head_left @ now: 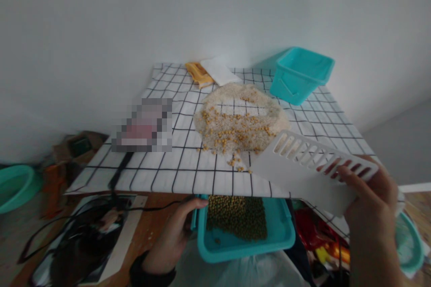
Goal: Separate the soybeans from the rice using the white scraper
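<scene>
My left hand [171, 235] grips the left side of a teal plastic bin [247, 253] under the table's front edge. Inside lie yellow soybeans [225, 204] and small dark green beans [249, 219]. A white plastic scraper [299, 179] with a row of slots is in my right hand [373, 197], thumb on top. It slants over the front right of the table, its tip beside a ring-shaped heap of pale grains [232, 89], which look like rice. Soybeans [242, 132] are scattered through the front of this heap, a few close to the scraper's edge.
A checked cloth [182, 161] covers the table. Another teal bin [299, 76] stands at the back right, near a yellow packet [198, 74] and a white packet [220, 70]. A blurred-out object [144, 125] lies left. Teal basins [16, 188] and a cable [151, 209] are lower down.
</scene>
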`<control>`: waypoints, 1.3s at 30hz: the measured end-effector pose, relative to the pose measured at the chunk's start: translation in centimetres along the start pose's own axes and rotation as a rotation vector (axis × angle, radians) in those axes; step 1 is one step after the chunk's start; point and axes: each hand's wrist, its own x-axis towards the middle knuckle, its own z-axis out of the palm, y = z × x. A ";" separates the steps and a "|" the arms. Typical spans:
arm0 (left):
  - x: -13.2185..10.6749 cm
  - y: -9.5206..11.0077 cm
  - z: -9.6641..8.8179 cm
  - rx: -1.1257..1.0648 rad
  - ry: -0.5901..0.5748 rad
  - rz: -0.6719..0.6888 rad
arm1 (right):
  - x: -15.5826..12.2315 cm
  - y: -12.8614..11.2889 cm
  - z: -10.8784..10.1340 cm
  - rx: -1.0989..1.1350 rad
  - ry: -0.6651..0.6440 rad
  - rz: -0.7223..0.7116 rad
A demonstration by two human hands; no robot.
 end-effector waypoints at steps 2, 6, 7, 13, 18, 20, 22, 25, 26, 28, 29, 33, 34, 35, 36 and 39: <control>-0.1 0.1 0.2 0.006 -0.001 -0.011 | -0.2 -0.2 -0.1 -0.007 -0.046 0.033; -0.3 0.3 0.4 0.012 -0.005 -0.031 | -0.6 -0.6 0.1 0.016 -0.103 0.061; -0.4 0.4 0.5 0.015 -0.014 -0.034 | -0.6 -0.7 0.2 0.021 -0.089 0.067; -0.7 0.8 0.8 0.131 -0.016 0.042 | -0.7 0.0 1.1 0.057 -0.029 0.079; -0.5 0.7 0.5 0.130 -0.023 0.017 | -0.6 0.4 1.4 0.060 0.012 0.082; -0.4 0.5 0.3 0.107 -0.020 0.022 | -0.5 0.2 1.3 0.048 0.032 0.104; -0.2 0.4 0.1 0.093 -0.014 0.027 | -0.4 0.0 1.3 0.044 0.053 0.109; -0.2 0.2 0.1 0.085 -0.011 0.027 | -0.4 -0.2 1.2 0.057 0.057 0.072; -0.2 0.1 0.1 0.075 -0.010 0.026 | -0.4 -0.2 1.2 0.064 0.050 0.064; -0.2 0.0 0.1 0.047 -0.009 0.019 | -0.7 -0.3 1.5 0.072 0.044 0.068; -0.2 0.0 0.0 0.036 -0.012 0.014 | -0.9 -0.4 1.7 0.073 0.042 0.078; -0.3 0.2 0.1 0.039 -0.031 -0.021 | -1.4 -0.5 2.2 0.080 -0.013 0.129; -0.3 0.3 0.2 0.035 -0.029 -0.020 | -1.4 -0.4 2.2 0.082 -0.015 0.130; -0.4 0.4 0.4 0.028 -0.023 -0.015 | -1.3 -0.3 2.1 0.076 0.001 0.120; -0.5 0.5 0.6 0.022 -0.019 -0.015 | -1.1 -0.2 1.9 0.070 0.019 0.106; -0.9 0.8 1.2 0.001 -0.009 -0.024 | -0.5 0.0 1.3 0.063 0.054 0.063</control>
